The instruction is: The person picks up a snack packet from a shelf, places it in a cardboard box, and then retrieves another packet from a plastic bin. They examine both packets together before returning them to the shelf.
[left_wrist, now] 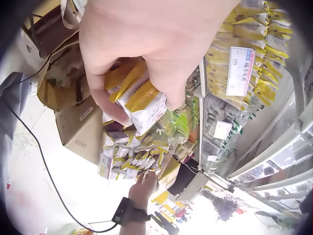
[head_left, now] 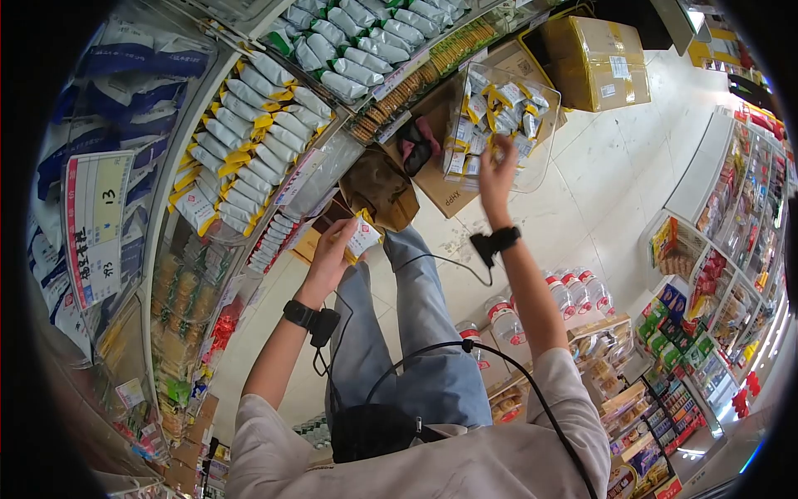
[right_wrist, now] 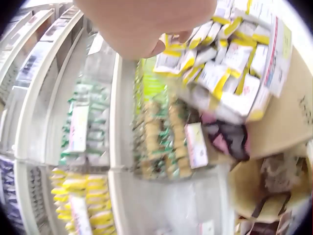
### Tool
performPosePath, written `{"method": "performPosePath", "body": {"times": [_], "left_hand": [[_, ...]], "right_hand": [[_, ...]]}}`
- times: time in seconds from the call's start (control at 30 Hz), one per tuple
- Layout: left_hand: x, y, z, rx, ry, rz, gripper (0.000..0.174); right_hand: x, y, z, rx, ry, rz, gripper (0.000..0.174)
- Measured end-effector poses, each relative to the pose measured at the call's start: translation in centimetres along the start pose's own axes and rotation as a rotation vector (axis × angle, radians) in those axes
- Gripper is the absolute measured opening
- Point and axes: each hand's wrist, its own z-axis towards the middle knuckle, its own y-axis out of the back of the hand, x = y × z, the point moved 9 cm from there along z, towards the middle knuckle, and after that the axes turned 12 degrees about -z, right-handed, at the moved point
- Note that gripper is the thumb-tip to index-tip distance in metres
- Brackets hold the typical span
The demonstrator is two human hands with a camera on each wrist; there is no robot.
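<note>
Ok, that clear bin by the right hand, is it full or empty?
Well filled: white-and-yellow packets are heaped inside the clear bin, and the right hand reaches up to them.

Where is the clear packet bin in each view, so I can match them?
Head: bin upper centre-right, right hand at it.
Left wrist: bin lower centre, below the held packets.
Right wrist: bin upper right.
Shared landmark: the cardboard box under the bin, in all three.
</note>
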Motion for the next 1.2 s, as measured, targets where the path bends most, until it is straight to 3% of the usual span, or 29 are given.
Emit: {"method": "performPosePath", "body": {"times": [0.13, 0.23, 0.27, 0.3, 0.33, 0.5, 0.63, 0.67, 0.7, 0.77, 0.93, 1.2], "left_hand": [[0.0, 0.6, -0.3, -0.053, -0.047, 0.065, 0.021], [-0.4, 0.1, -0.8, -0.047, -0.092, 0.107, 0.024], [-0.6, -0.2, -1.0, -0.032, -0.110, 0.126, 0.026], [-0.9, -0.6, -1.2, -0.017, -0.129, 0.137, 0.027], [-1.2, -1.2, -1.4, 0.003, -0.147, 0.150, 0.028], [-2.4, -3.3, -2.2, 0.010, -0.184, 0.262, 0.032], [-3.4, -4.1, -2.9, 0.040, -0.333, 0.415, 0.034], [-3.1, -4.5, -3.4, 0.058, -0.265, 0.386, 0.034], [-4.0, -5.2, -4.1, 0.086, -0.311, 0.466, 0.037], [-5.3, -6.6, -6.2, 0.130, -0.393, 0.575, 0.040], [-9.3, -11.5, -12.4, 0.233, -0.525, 0.637, 0.039], [-15.7, -17.3, -24.2, 0.307, -0.590, 0.709, 0.035]], "right_hand": [[-5.1, 3.0, 5.4, -0.194, 0.107, -0.345, 0.075], [-10.5, 2.1, 7.4, -0.144, 0.130, -0.403, 0.079], [-11.4, 1.8, 8.0, -0.066, 0.025, -0.343, 0.079], [-12.1, 1.5, 8.4, -0.071, 0.038, -0.390, 0.079], [-12.0, 1.5, 8.7, -0.020, -0.069, -0.370, 0.071], [-11.8, 1.4, 8.0, -0.149, 0.056, -0.548, 0.039], [-7.7, 4.5, 5.0, -0.089, -0.035, -0.368, 0.032], [-7.5, 5.2, 4.1, -0.120, -0.031, -0.351, 0.032], [-8.2, 5.6, 3.3, -0.154, -0.070, -0.192, 0.033], [-8.0, 6.3, 1.8, -0.034, -0.208, -0.002, 0.036], [0.6, 8.9, -1.1, 0.276, -0.233, 0.360, 0.044], [20.7, 14.3, -2.6, 0.812, -0.004, 0.593, 0.038]]}}
